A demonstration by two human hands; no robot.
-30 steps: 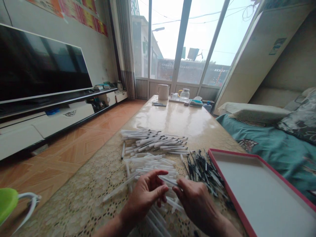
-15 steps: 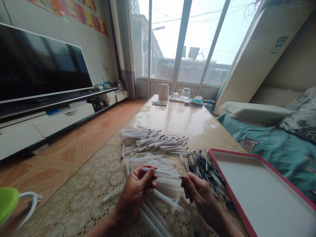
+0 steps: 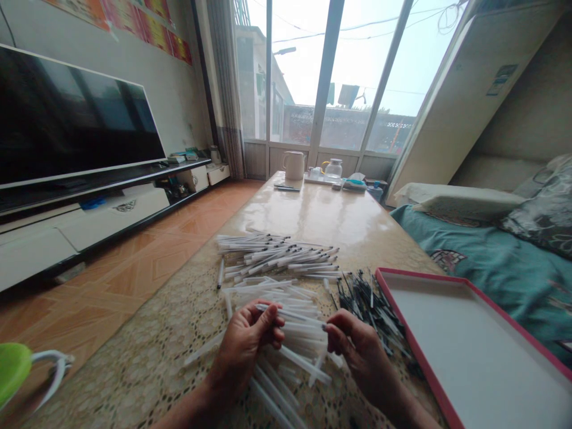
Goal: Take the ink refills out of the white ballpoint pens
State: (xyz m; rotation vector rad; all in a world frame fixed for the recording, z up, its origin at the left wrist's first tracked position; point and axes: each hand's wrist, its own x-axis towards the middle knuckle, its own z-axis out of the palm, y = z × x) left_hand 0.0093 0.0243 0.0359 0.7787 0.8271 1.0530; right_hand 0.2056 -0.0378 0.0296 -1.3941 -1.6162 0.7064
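Note:
My left hand (image 3: 245,339) is closed around one end of a slim white pen (image 3: 300,317), thumb on top. The pen points to the right, and its dark end meets the fingertips of my right hand (image 3: 357,342), which are pinched there. Beneath and between the hands lie several loose translucent white pen barrels (image 3: 304,342). Farther off is a heap of white pens with dark ends (image 3: 281,257). Just beyond my right hand, thin black refills (image 3: 364,301) lie in a tangled pile.
A shallow tray with a pink rim (image 3: 422,351) lies at the right. The table (image 3: 147,345) has a patterned cover. At its far end stand a pitcher (image 3: 294,165) and a glass pot (image 3: 333,168). A green stool (image 3: 15,369) is at the lower left.
My right fingertips have shifted slightly left along the pen, and its dark end is now mostly covered or pushed in. My left hand holds nearly the same place.

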